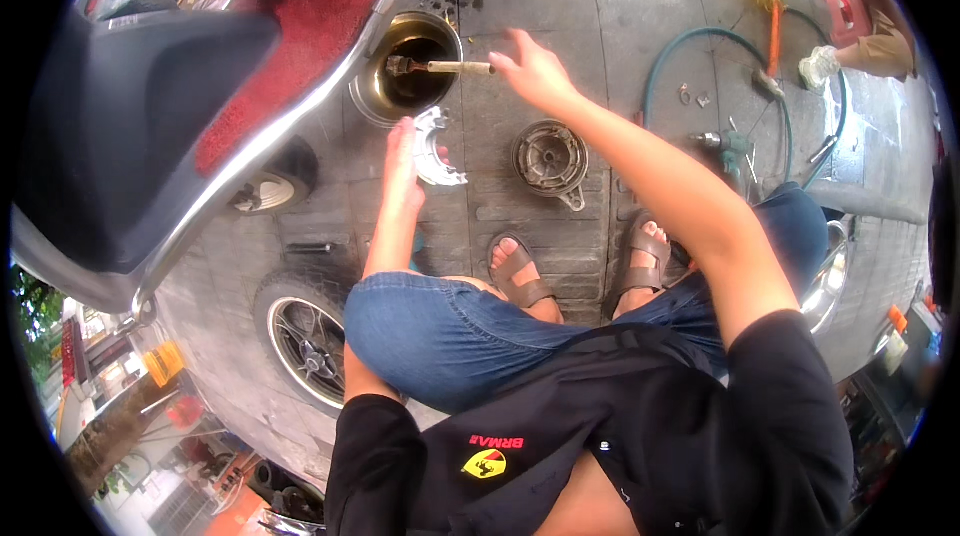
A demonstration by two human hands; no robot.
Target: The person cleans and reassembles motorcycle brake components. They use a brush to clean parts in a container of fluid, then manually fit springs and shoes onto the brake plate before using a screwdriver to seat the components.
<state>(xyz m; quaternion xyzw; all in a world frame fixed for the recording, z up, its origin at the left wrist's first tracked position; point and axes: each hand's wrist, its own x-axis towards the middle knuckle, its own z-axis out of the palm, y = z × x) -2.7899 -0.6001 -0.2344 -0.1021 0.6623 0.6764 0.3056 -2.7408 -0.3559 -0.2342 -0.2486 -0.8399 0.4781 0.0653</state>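
Note:
My left hand (401,164) grips a silver, curved metal part (432,148), shaped like a half ring; a fingertip shows at its inner side. Just beyond stands a round metal pot (371,96) with dark liquid at the bottom. A brush (450,67) with a pale handle lies over the pot, its dark head inside the rim. At the handle's end is my right hand (537,74), thumb and forefinger spread apart. The thumb is beside the handle tip; the hand's underside is hidden. Between my arms a round, dirty metal housing (550,158) rests on the paved ground.
A scooter (150,126) with a red footboard stands at the left. A spoked wheel (300,341) lies by my left knee. To the right are a green power tool (733,151), a teal hose (655,71) and small parts. Another person's shoe (820,67) is at the far right.

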